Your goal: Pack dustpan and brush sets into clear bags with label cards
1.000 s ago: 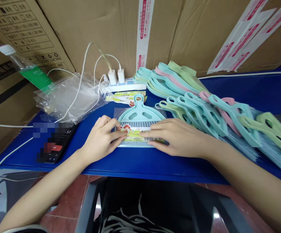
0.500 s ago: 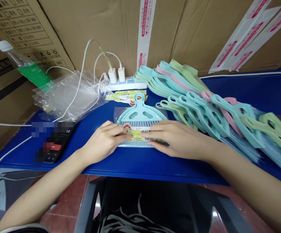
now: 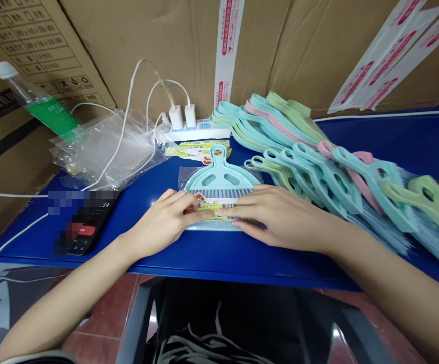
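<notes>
While both hands are meeting at the centre of the frame, a light blue dustpan (image 3: pixel 219 173) is lying flat between them on the blue surface (image 3: pixel 219 255), its grey brush bristles (image 3: pixel 225 193) showing across its middle. Clear film (image 3: pixel 183 174) is peeking out at both sides; whether it is enclosing the pan, I can't tell. The left hand (image 3: pixel 168 218) is curling, thumb and fingertips close together at the printed label card (image 3: pixel 229 206); whether it is pinching the card is hidden. The right hand (image 3: pixel 276 215) is lying partly open, fingers extended over the card's other end, thumb apart below, with no clear grip. They seem to be positioning the card, and the next move is probably calling for keeping it straight and flat. More brushes (image 3: pixel 320 182) are fanning out at the right of the frame.
</notes>
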A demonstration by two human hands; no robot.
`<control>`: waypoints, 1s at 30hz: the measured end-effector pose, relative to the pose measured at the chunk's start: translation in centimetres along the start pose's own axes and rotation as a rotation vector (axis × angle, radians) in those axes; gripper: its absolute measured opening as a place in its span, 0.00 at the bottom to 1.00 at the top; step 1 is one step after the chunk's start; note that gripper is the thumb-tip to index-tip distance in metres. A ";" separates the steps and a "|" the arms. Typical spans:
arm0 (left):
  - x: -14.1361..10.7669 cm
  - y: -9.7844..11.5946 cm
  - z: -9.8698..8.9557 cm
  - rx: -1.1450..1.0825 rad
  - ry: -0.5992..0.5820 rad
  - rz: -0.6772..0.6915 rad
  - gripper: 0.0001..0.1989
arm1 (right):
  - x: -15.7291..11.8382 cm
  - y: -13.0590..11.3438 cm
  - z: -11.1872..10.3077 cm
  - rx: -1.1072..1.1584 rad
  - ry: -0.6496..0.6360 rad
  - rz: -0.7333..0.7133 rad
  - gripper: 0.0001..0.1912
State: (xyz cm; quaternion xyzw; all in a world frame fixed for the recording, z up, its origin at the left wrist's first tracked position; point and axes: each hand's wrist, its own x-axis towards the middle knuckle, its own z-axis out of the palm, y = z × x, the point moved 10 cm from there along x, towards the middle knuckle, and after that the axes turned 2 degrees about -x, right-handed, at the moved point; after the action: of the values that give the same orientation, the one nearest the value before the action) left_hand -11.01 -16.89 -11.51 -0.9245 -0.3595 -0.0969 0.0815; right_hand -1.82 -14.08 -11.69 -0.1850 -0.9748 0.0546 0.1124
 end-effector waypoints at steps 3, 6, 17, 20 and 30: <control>-0.1 -0.1 -0.1 -0.011 0.020 0.001 0.21 | 0.0 0.0 -0.2 0.013 0.001 0.007 0.15; 0.0 0.0 -0.3 -0.020 0.038 0.012 0.20 | -0.1 0.1 -0.4 0.032 0.002 0.010 0.15; -0.3 -1.0 -1.2 -0.048 0.101 -0.064 0.19 | -0.7 0.6 -1.1 -0.025 0.001 0.018 0.13; -0.4 -1.3 -1.3 -0.070 0.103 -0.079 0.19 | -0.9 0.8 -1.2 -0.024 -0.017 0.024 0.13; -0.4 -1.4 -1.7 -0.091 0.134 -0.088 0.18 | -1.9 2.4 -0.5 -0.005 -0.109 0.118 0.13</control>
State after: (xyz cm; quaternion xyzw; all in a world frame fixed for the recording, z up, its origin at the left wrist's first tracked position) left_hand -12.52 -16.49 -9.86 -0.9020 -0.3888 -0.1781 0.0591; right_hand 0.87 -12.57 -11.92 -0.2392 -0.9669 0.0688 0.0555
